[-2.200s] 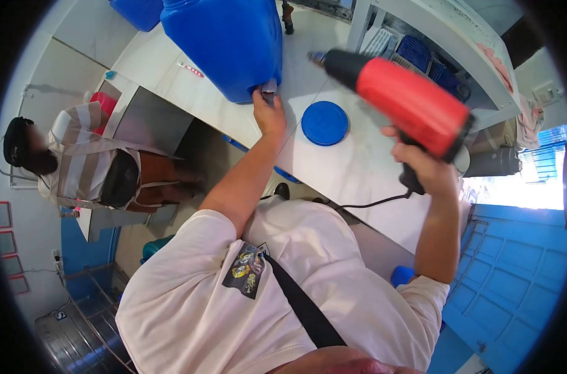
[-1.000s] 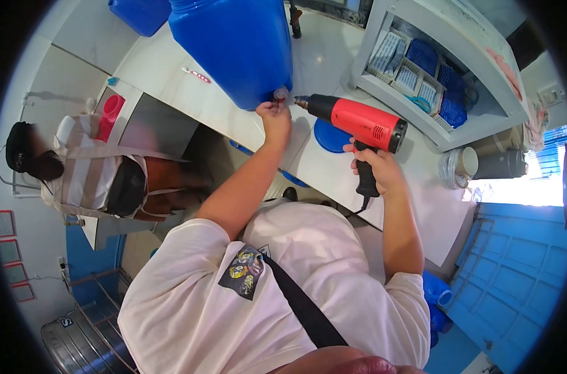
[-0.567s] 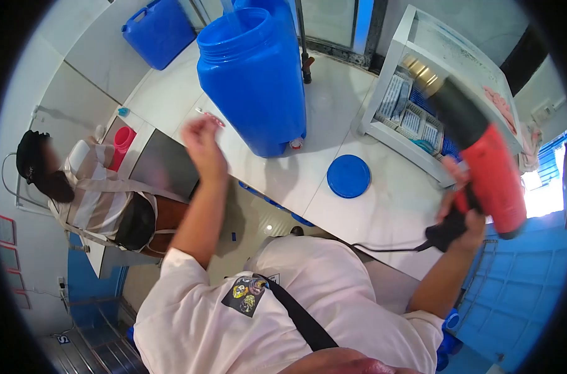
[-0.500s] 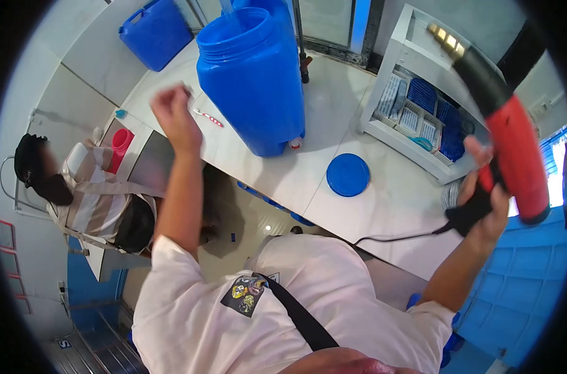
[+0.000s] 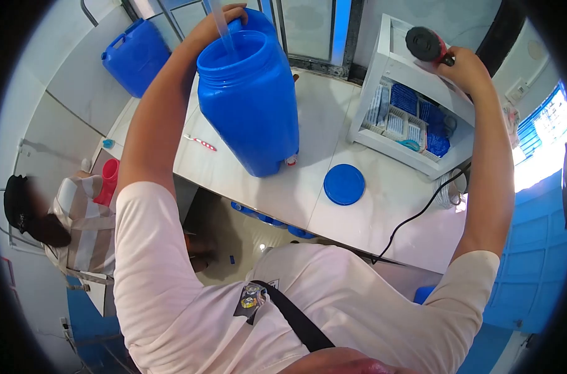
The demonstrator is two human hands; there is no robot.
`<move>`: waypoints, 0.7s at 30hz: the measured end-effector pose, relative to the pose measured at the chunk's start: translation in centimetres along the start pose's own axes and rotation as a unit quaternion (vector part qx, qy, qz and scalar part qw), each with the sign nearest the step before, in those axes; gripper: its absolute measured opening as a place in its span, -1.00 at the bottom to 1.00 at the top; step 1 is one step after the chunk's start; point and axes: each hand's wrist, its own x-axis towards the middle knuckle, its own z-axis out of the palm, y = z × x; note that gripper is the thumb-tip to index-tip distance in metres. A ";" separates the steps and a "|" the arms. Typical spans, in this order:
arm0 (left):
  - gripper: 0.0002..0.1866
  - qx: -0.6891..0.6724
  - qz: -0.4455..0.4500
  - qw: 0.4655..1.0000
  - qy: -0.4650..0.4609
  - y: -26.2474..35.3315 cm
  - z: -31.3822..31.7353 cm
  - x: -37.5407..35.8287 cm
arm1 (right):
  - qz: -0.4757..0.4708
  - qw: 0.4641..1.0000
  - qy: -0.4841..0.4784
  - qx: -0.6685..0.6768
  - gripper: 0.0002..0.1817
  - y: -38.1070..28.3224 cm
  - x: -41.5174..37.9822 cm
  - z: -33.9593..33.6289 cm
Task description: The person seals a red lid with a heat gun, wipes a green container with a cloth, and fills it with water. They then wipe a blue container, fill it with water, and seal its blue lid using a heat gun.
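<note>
A large blue jerry can [image 5: 249, 112] stands on the white counter, its mouth uncovered and a clear tube [image 5: 224, 28] reaching down into it. My left hand [image 5: 218, 25] is at its far top, fingers curled over the handle part behind the mouth. Over at the white cabinet, my right hand [image 5: 464, 70] is closed round a red and black heat gun [image 5: 425, 45], seen from its black rear end. The nozzle is hidden. A round blue lid [image 5: 344, 184] lies flat on the counter, and a red-and-white toothbrush [image 5: 201, 143] rests left of the jerry can.
The white cabinet [image 5: 398, 159] has an open front with baskets of blue and white packets. Another blue jerry can [image 5: 137, 59] stands at the back left. A seated person [image 5: 77, 218] is at the left, near a red jug [image 5: 109, 181]. A black cord [image 5: 408, 218] crosses the counter.
My left hand has reached forward onto the jerry can's top. My right hand has carried the heat gun away to the cabinet top, turning its rear end toward me.
</note>
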 end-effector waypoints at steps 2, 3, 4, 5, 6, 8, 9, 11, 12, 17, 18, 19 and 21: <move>-0.63 -0.099 -0.087 0.991 -0.015 0.7 -0.1 -0.4 | 0.015 0.999 -0.021 -0.020 -0.46 -0.7 -0.1 0.1; -0.63 -0.101 -0.088 0.991 -0.017 0.9 -0.2 -0.7 | 0.027 0.998 -0.041 -0.039 -0.46 -1.0 -0.5 0.5; -0.65 -0.092 -0.094 0.991 -0.016 1.0 -0.3 -1.0 | 0.026 0.998 -0.043 -0.039 -0.46 -1.8 -1.3 1.0; -0.67 -0.082 -0.101 0.991 -0.016 0.7 -0.3 -1.2 | -0.057 0.987 0.144 -0.049 -0.45 -3.1 -2.8 1.6; -0.67 -0.082 -0.102 0.991 -0.017 0.3 -0.1 -1.3 | -0.136 0.934 0.326 -0.055 -0.43 -4.7 -4.7 2.0; -0.70 -0.103 -0.064 0.993 -0.004 -0.9 0.4 -1.5 | -0.092 0.960 0.155 0.213 -0.39 -11.4 -9.4 1.9; -0.70 -0.103 -0.067 0.992 -0.006 -1.4 0.7 -1.5 | -0.057 0.936 0.048 0.344 -0.39 -14.0 -11.2 3.8; -0.68 -0.094 -0.022 0.995 0.006 -2.3 1.4 -1.3 | -0.128 0.929 -0.076 0.339 -0.12 -17.4 -12.9 9.8; -0.68 -0.095 -0.020 0.995 0.006 -2.0 1.1 -1.6 | -0.134 0.919 -0.114 0.351 -0.04 -19.2 -13.3 13.5; -0.67 -0.088 -0.059 0.994 0.036 -3.1 1.9 -1.9 | -0.114 0.878 -0.044 0.462 -0.06 -26.4 -13.1 23.8; -0.67 -0.129 -0.063 0.989 0.045 -3.5 2.3 -1.8 | -0.099 0.886 -0.028 0.453 -0.11 -27.1 -12.9 23.8; -0.68 -0.131 -0.053 0.989 0.051 -3.6 2.4 -1.6 | -0.085 0.892 -0.012 0.444 -0.15 -27.4 -12.8 23.8; -0.69 -0.147 -0.073 0.985 0.049 -2.8 2.1 -1.1 | -0.070 0.910 -0.048 0.406 -0.21 -27.2 -12.4 22.5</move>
